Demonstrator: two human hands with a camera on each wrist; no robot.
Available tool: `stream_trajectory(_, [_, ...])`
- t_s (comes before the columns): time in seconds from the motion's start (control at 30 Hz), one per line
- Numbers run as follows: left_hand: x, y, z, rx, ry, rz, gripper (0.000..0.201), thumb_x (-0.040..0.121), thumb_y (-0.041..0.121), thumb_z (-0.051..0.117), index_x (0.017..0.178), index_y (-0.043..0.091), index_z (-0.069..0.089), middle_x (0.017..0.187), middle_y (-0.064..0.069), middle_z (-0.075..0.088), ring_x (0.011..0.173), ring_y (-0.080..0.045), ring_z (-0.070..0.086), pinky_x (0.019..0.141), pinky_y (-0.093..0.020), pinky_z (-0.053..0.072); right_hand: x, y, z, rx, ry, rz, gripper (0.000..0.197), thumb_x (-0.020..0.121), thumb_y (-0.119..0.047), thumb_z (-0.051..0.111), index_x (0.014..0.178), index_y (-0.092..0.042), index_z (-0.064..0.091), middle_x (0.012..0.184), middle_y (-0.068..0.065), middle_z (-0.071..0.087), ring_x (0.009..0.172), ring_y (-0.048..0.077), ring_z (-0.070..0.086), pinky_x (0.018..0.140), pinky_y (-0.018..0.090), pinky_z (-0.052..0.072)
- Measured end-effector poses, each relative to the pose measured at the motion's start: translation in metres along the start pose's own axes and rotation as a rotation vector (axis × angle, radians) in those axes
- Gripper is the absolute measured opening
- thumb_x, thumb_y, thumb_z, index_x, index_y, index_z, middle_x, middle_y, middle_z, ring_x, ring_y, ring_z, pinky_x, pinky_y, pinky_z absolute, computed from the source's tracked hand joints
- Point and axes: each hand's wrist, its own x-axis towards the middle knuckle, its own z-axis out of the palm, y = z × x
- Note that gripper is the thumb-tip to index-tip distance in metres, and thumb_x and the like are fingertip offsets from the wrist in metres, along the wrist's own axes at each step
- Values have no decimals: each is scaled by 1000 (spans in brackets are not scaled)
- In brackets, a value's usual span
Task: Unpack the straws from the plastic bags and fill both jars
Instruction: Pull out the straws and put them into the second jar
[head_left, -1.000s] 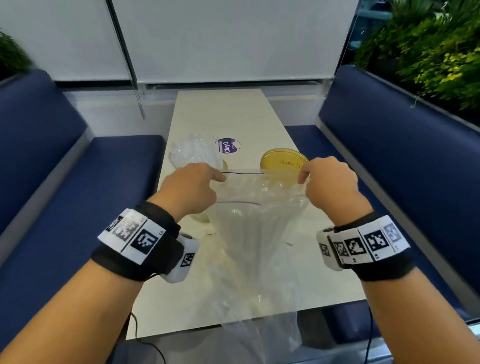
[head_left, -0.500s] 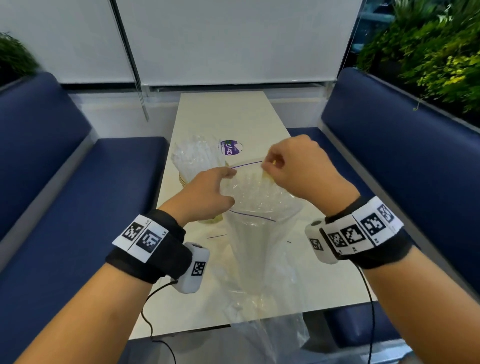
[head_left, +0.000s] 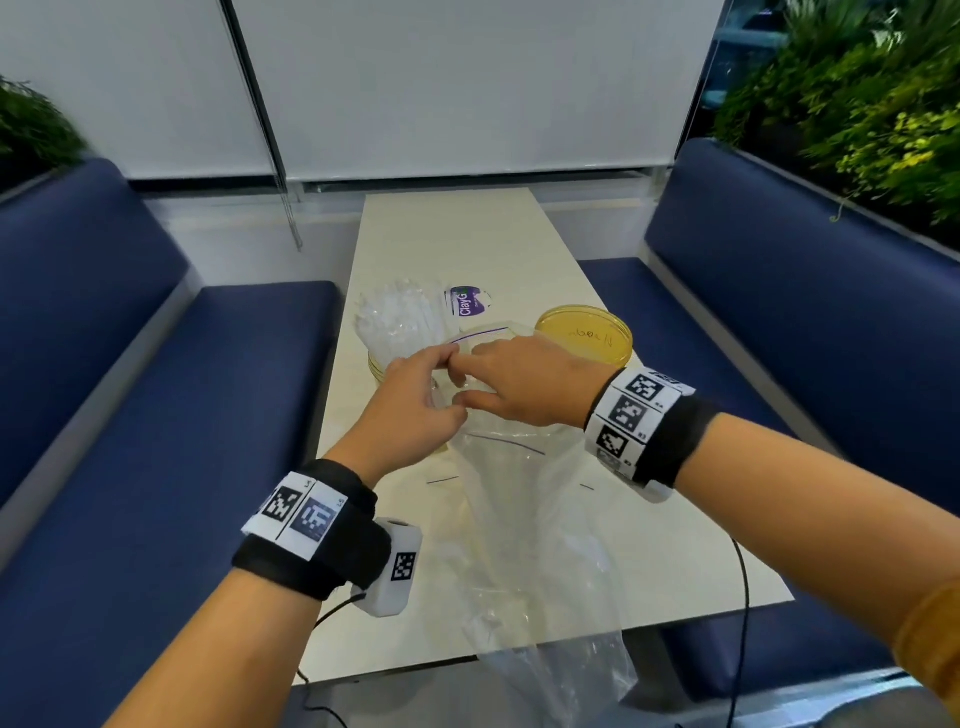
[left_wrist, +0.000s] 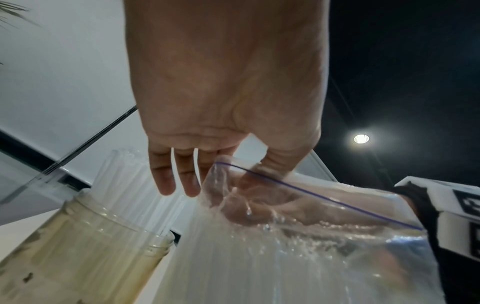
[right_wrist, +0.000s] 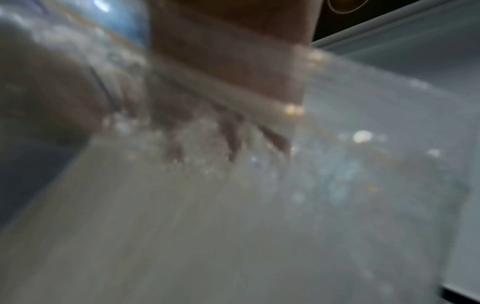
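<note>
Moved since half a second back: right hand (head_left: 524, 382) dropped from above the bag (head_left: 519, 499) mouth into it, fingers (left_wrist: 249, 207) now inside among the straws (left_wrist: 233, 257), seen through the film, spread rather than clamped; whether any straw is gripped, cannot tell. Left hand (head_left: 415, 402) palm-down at the near rim, thumb and forefinger pinching the zip edge, other fingers hanging loose beside the filled jar (left_wrist: 85, 242). Bag upright on the counter (head_left: 649, 561), thin, slack, slippery; straws light, stiff, loose, probably best gathered mid-length as a bundle, rim held wide; yellow lid (head_left: 584, 332) just beyond.
</note>
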Motion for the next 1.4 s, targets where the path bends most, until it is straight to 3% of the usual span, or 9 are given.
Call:
stream_trajectory(0.13, [-2,-4,5,-40,34,-4,72,81,15,68,148,20,43,128,9,49,130,-20,45,112,-38,39,3,-2,4,-110,53,-50,28,104,-35,38,121,-17,54,104,2,67,83,27,64,59,31,33])
stream_trajectory(0.27, [-3,-6,10,-78,62,-6,67,80,16,76,141,20,48,130,7,53,124,-14,49,106,-29,40,4,1,1,2,79,-88,30,105,-31,42,131,-18,51,116,2,67,94,26,65,67,34,45])
stream_trajectory(0.43, [-2,-6,14,-40,129,-63,90,67,66,80,140,23,49,129,12,55,118,-8,52,98,-30,45,4,1,-31,27,165,-47,19,106,-29,43,108,-13,54,94,2,61,82,26,61,70,39,50])
stream_trajectory(0.67, [9,13,28,-82,310,-121,84,47,89,73,96,23,57,87,8,62,78,-11,59,63,-30,50,11,-12,-81,107,425,-86,22,104,-29,49,104,-11,60,95,4,67,81,22,58,75,38,50])
stream_trajectory(0.87, [13,16,40,-427,491,-118,26,72,36,83,88,19,72,81,1,76,77,-16,73,72,-48,61,15,-24,-70,392,587,-32,22,98,-33,60,102,-12,64,87,0,67,76,14,59,73,31,52])
stream_trajectory(0.97, [14,13,42,-454,523,-140,11,77,26,80,83,21,71,80,0,76,77,-19,74,72,-49,62,9,-23,-62,740,597,69,49,86,-53,69,121,-22,53,93,-4,62,74,5,54,70,21,49])
stream_trajectory(1.07, [19,12,41,-420,521,-61,11,81,23,73,85,31,68,85,4,75,83,-16,73,72,-41,62,7,-22,-46,887,442,181,78,65,-61,83,126,-27,48,110,-10,60,99,6,57,84,20,48])
stream_trajectory(1.23, [22,14,41,-317,510,-69,13,92,11,59,99,19,66,81,10,65,83,-17,67,67,-27,55,14,-38,-20,1004,364,236,27,83,-34,79,73,-15,62,68,-6,63,61,6,57,59,19,43])
stream_trajectory(1.4, [18,10,41,-385,428,-124,24,78,27,75,97,13,68,83,0,71,75,-17,67,63,-33,56,24,-46,-26,1118,556,281,10,93,-22,67,86,-16,63,73,6,73,69,19,72,70,36,60])
